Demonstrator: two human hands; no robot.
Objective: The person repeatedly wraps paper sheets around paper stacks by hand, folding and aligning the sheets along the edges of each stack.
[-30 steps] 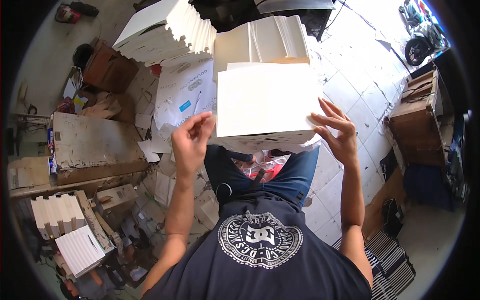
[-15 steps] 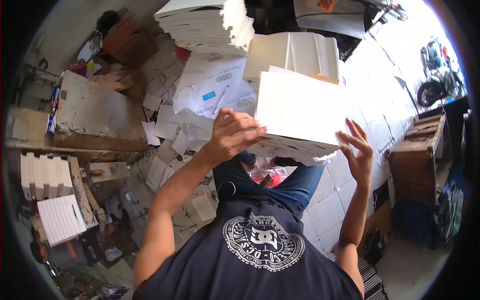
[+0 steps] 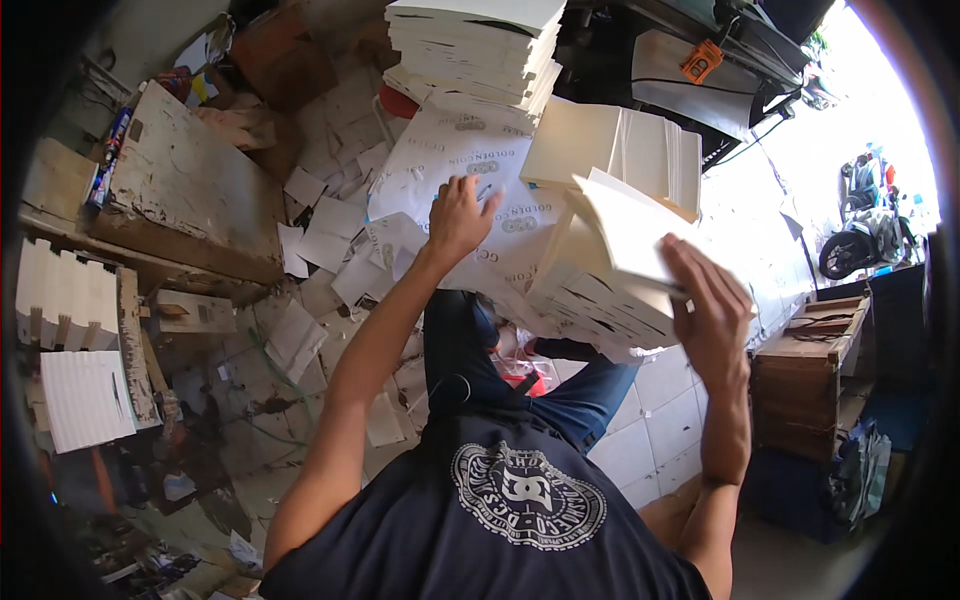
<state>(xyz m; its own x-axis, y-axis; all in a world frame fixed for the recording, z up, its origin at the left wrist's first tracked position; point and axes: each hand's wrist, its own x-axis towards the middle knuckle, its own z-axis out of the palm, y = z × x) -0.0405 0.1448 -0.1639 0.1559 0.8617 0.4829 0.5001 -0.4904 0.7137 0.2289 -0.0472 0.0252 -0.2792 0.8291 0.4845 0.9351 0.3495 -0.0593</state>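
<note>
My right hand (image 3: pixel 708 305) grips the right edge of a white paper booklet (image 3: pixel 640 235), which is tilted with its left side raised off the near stack of cream paper blocks (image 3: pixel 590 295). My left hand (image 3: pixel 463 215) is empty, thumb apart from the loosely bent fingers, above the printed white wrapping paper (image 3: pixel 410 165) to the left of that stack. Just beyond the near stack lies another row of cream paper blocks (image 3: pixel 570 145). The fingertips of my right hand are partly hidden behind the paper and slightly blurred.
A tall paper stack (image 3: pixel 475 50) rises at the far side. An orange tool (image 3: pixel 702 62) rests on a dark machine at the far right. On the left are a worn wooden table (image 3: pixel 195 195) and more paper blocks (image 3: pixel 85 400). Paper scraps (image 3: pixel 330 232) litter the tiled floor.
My left hand has let go of the near stack's left side and moved away over the wrapping paper. My right hand has closed on the top booklet, now tilted up. The view has shifted.
</note>
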